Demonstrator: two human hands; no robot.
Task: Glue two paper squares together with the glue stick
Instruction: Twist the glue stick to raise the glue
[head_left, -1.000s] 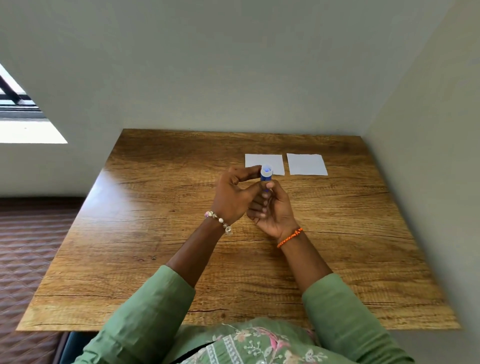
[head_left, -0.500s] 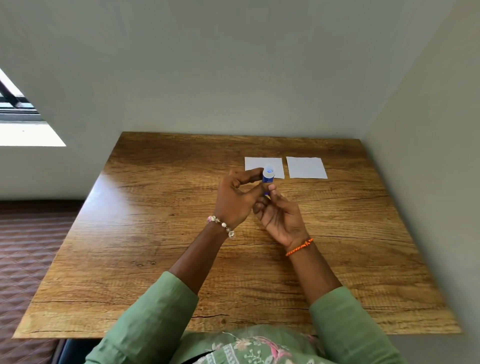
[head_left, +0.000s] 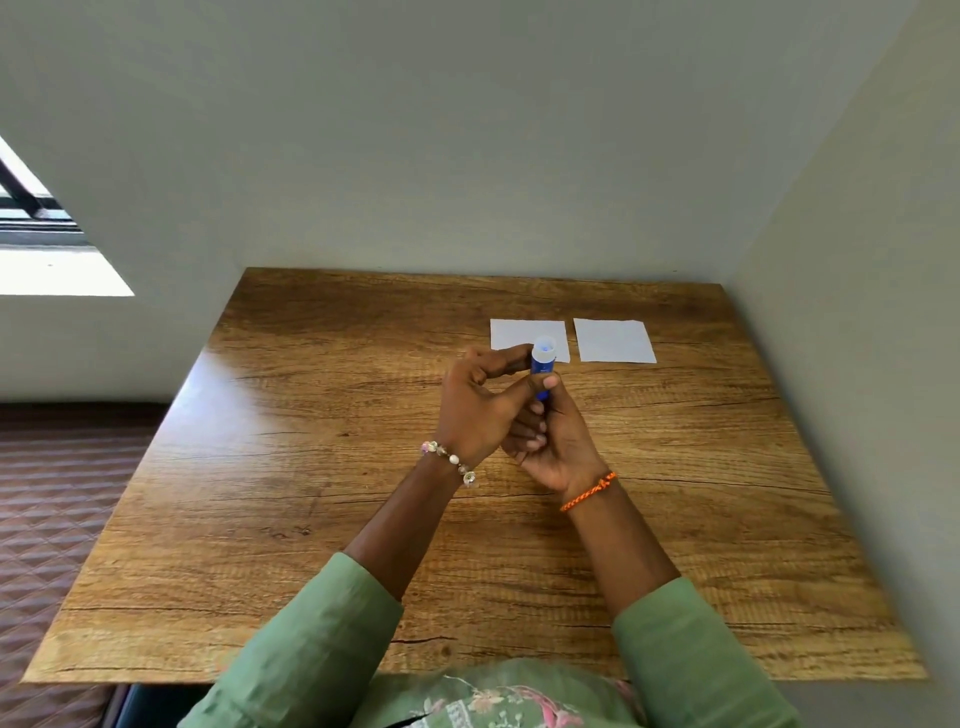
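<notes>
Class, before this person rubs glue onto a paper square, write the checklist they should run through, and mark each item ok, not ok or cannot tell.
1. Glue stick in hand: ok, the left hand and right hand both hold it above the table.
2. Cap off: cannot tell, its pale top end shows, but cap or glue is unclear.
3. Both squares within sight: ok, the left paper square and right paper square lie flat at the far side.
4. Squares apart, not overlapping: ok, bare wood shows between them.
5. A hand free to steady the paper: not ok, both are on the stick.
</notes>
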